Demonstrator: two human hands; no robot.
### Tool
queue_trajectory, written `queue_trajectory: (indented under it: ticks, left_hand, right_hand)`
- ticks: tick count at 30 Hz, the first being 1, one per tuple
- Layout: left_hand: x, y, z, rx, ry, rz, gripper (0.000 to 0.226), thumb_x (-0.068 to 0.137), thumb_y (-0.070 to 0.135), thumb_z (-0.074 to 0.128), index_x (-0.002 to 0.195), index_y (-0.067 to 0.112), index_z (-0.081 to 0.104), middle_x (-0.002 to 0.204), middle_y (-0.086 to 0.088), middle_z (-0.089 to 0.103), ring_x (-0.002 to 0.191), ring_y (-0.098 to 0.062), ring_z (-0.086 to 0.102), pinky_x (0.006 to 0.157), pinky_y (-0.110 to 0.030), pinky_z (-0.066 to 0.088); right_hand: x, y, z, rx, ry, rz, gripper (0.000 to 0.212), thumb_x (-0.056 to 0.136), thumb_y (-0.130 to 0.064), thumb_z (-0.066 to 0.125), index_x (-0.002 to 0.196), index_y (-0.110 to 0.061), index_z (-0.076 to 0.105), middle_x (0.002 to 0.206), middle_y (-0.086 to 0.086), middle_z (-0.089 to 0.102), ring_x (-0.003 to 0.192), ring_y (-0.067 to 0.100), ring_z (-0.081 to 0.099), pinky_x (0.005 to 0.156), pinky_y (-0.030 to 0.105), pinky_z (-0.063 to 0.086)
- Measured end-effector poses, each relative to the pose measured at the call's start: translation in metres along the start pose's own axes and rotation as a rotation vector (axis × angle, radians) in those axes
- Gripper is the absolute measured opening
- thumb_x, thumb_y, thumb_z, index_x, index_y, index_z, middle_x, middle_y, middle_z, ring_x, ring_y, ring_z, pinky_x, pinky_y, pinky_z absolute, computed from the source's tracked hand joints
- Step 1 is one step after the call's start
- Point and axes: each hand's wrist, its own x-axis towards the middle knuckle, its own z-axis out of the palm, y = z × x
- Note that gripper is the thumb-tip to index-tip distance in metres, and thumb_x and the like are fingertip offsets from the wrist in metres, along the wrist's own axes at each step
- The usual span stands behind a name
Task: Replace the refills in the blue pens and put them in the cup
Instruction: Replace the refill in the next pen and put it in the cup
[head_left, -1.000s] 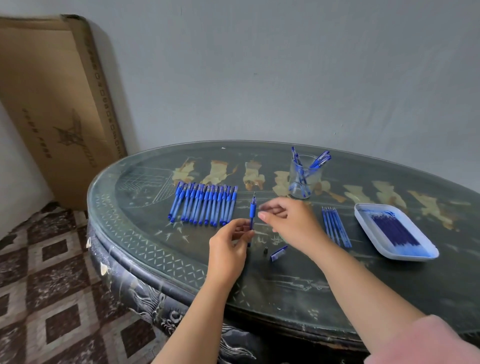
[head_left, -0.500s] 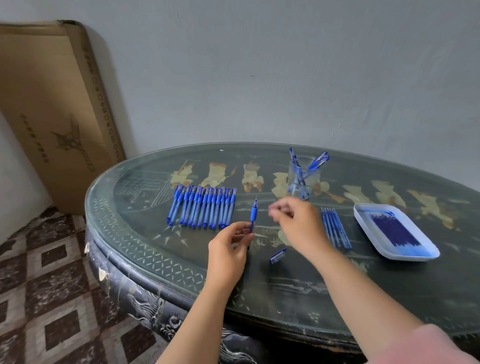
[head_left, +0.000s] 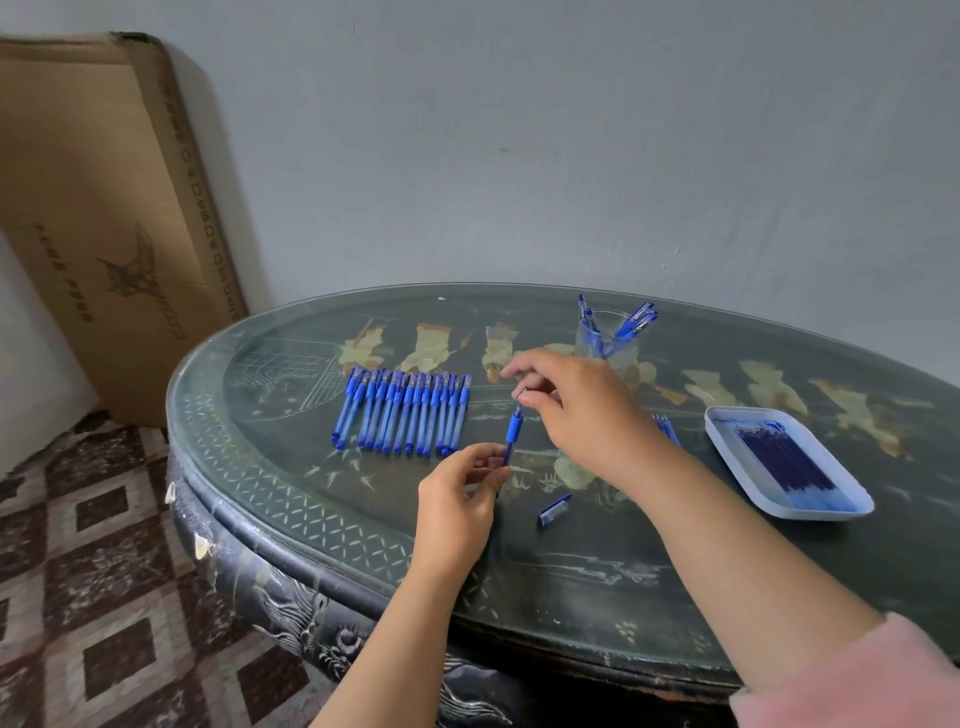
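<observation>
Views: one wide-angle camera, worn on the head.
Position: set above the near rim of the table.
Direction: turned forward and down across the table toward the wall behind it.
Nearness: held close; the left hand and right hand are framed over the table's middle.
Coverage: the table's left end and the floor beside it are taken in; its right end is cut off.
</observation>
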Motion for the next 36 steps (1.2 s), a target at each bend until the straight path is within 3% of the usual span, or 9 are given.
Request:
queue_trajectory:
  ticks: [7,13,16,19,21,25,29,33,36]
  left_hand:
    - [0.0,-0.001,0.0,0.0,0.004,0.003,0.019,0.086,0.009,0.072,0.101,0.02,0.071,0.093,0.01,0.071,0.083,0.003,0.065,0.074,-0.008,0.048]
    - [0.0,-0.002,0.0,-0.001,-0.002,0.001,0.019,0.085,0.01,0.073,0.1,0.022,0.071,0.091,0.013,0.07,0.082,0.002,0.065,0.076,-0.011,0.05]
    - [0.001,-0.002,0.0,0.007,-0.002,0.003,0.019,0.085,0.011,0.073,0.101,0.021,0.071,0.092,0.012,0.07,0.082,0.002,0.065,0.075,-0.011,0.05]
    - [0.001,-0.002,0.0,0.013,-0.007,0.007,0.018,0.085,0.012,0.073,0.101,0.02,0.071,0.093,0.011,0.071,0.083,0.002,0.065,0.076,-0.011,0.05]
    - [0.0,-0.001,-0.001,0.006,-0.004,0.005,0.019,0.085,0.011,0.073,0.1,0.021,0.071,0.092,0.011,0.071,0.083,0.002,0.065,0.076,-0.01,0.05]
    - [0.0,0.0,-0.001,-0.01,-0.003,0.003,0.02,0.085,0.01,0.073,0.098,0.025,0.069,0.09,0.012,0.07,0.081,0.002,0.065,0.075,-0.01,0.049]
    - [0.0,0.001,-0.001,0.0,-0.005,0.008,0.021,0.084,0.01,0.073,0.097,0.025,0.069,0.091,0.011,0.071,0.082,0.002,0.065,0.075,-0.009,0.048]
    - [0.0,0.001,-0.001,-0.014,-0.005,-0.007,0.02,0.085,0.008,0.073,0.098,0.024,0.069,0.091,0.011,0.07,0.082,0.002,0.065,0.074,-0.008,0.048]
    - [-0.001,0.001,-0.001,-0.014,-0.006,-0.01,0.021,0.085,0.009,0.073,0.097,0.025,0.069,0.091,0.01,0.071,0.082,0.002,0.065,0.074,-0.008,0.048]
  right_hand:
    - [0.001,0.002,0.006,-0.023,0.015,0.069,0.008,0.092,-0.022,0.065,0.098,-0.017,0.067,0.079,-0.007,0.064,0.073,0.007,0.058,0.071,0.026,0.049]
    - [-0.001,0.008,0.014,-0.001,0.03,0.187,0.036,0.082,-0.054,0.067,0.098,-0.024,0.057,0.092,-0.008,0.056,0.081,0.008,0.055,0.072,0.025,0.047]
    - [-0.005,0.009,0.014,0.167,-0.03,0.252,0.039,0.09,-0.042,0.063,0.126,-0.03,0.056,0.115,-0.01,0.059,0.097,0.005,0.058,0.084,0.026,0.05]
    - [-0.006,0.01,0.019,0.184,0.072,0.247,0.015,0.09,-0.03,0.067,0.102,-0.022,0.07,0.1,-0.008,0.068,0.088,0.005,0.061,0.074,0.021,0.049]
    - [-0.008,0.009,0.022,0.143,0.133,0.289,0.028,0.081,-0.045,0.073,0.091,-0.02,0.067,0.089,-0.008,0.065,0.08,0.006,0.059,0.068,0.021,0.047]
    - [-0.01,0.008,0.022,0.263,0.01,0.313,0.048,0.089,-0.042,0.065,0.133,-0.029,0.052,0.119,-0.013,0.055,0.107,0.007,0.056,0.093,0.03,0.049]
    - [-0.01,0.012,0.026,0.194,0.148,0.288,0.018,0.086,-0.035,0.071,0.095,-0.02,0.066,0.095,-0.005,0.066,0.087,0.01,0.061,0.077,0.024,0.051]
    - [-0.012,0.009,0.023,0.322,0.058,0.333,0.047,0.087,-0.043,0.068,0.128,-0.028,0.052,0.115,-0.01,0.058,0.099,0.007,0.059,0.082,0.022,0.048]
    - [-0.013,0.009,0.024,0.283,0.081,0.275,0.026,0.093,-0.026,0.063,0.118,-0.022,0.062,0.114,-0.008,0.064,0.098,0.005,0.058,0.081,0.018,0.048]
